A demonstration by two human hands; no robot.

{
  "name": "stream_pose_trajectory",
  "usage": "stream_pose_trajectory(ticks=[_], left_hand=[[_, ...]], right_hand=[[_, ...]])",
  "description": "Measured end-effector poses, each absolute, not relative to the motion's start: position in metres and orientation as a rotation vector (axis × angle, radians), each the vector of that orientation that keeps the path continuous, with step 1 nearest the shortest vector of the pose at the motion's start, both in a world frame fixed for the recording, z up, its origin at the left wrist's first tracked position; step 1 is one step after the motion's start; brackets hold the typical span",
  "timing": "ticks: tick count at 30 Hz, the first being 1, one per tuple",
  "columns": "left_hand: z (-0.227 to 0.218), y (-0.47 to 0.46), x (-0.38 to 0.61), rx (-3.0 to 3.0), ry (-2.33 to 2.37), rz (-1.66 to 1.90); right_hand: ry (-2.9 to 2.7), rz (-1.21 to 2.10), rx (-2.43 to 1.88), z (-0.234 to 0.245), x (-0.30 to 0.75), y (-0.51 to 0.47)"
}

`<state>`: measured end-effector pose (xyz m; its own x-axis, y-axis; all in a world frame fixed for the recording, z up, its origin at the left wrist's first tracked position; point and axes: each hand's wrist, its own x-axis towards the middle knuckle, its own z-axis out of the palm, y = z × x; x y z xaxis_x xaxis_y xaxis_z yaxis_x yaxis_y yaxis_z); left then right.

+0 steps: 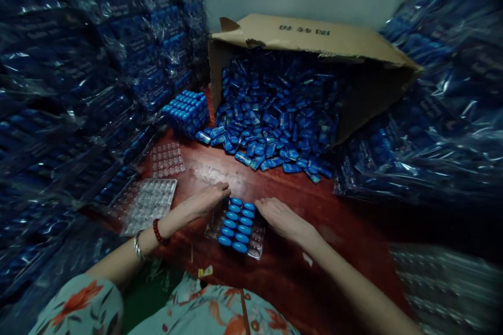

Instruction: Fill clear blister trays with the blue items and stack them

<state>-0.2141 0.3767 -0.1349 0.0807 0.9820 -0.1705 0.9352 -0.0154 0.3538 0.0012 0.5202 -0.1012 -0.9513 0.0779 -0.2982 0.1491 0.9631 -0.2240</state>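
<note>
A clear plastic blister tray (254, 249) lies on the red-brown table (298, 261) in front of me, with several small blue oval cases (237, 224) set in two rows in its pockets. My left hand (207, 198) rests at the tray's upper left corner, fingers curled and pressed down beside the top cases. My right hand (280, 216) lies on the tray's right side, fingers together and bent toward the top blue case. Whether either hand pinches a case is hidden.
A tipped cardboard box (314, 36) spills a heap of blue cases (275, 115) onto the table behind. A filled tray stack (186, 111) and empty clear trays (149, 204) lie at left. Plastic-wrapped blue packs (58, 89) wall both sides.
</note>
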Motion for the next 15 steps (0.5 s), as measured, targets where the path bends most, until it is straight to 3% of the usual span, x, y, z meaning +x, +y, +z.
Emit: stream_pose_trajectory(ticks=[4, 7, 11, 15], left_hand=[[-0.125, 0.401, -0.247, 1.884, 1.672, 0.392], [-0.131, 0.444, -0.26, 1.723, 1.886, 0.672], [-0.156, 0.501, -0.247, 1.543, 2.33, 0.588], [-0.172, 0.511, -0.237, 1.53, 2.342, 0.582]], right_hand=[[2.778, -0.714, 0.27, -0.103, -0.001, 0.56], [2.941, -0.7, 0.775, -0.12, -0.029, 0.587], [2.932, -0.653, 1.302, -0.147, -0.089, 0.597], [2.907, -0.706, 1.445, -0.161, -0.111, 0.597]])
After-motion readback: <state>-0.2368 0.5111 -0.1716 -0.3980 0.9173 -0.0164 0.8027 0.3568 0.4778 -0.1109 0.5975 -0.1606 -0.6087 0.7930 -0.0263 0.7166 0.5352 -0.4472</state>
